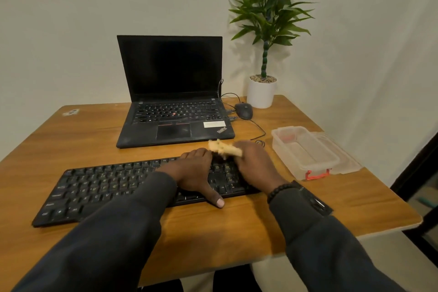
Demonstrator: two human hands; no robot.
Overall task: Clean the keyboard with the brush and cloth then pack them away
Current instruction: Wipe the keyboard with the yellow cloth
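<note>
Lying across the front of the wooden desk (pixel 94 135): long black full-size keyboard (pixel 99 187), open black laptop (pixel 174 111) behind it, clear plastic box (pixel 305 152) with red latch sitting well off to the right. Pressing flat on the keys with relaxed, open grip: left hand (pixel 196 170). Closing its grip around a blurred pale wooden brush (pixel 225 148) over the keyboard's right end: right hand (pixel 257 163).

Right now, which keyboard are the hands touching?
The separate black keyboard at the near edge of the table, not the laptop keyboard behind it. The left hand rests on its keys; the right hand holds the brush over it.
</note>
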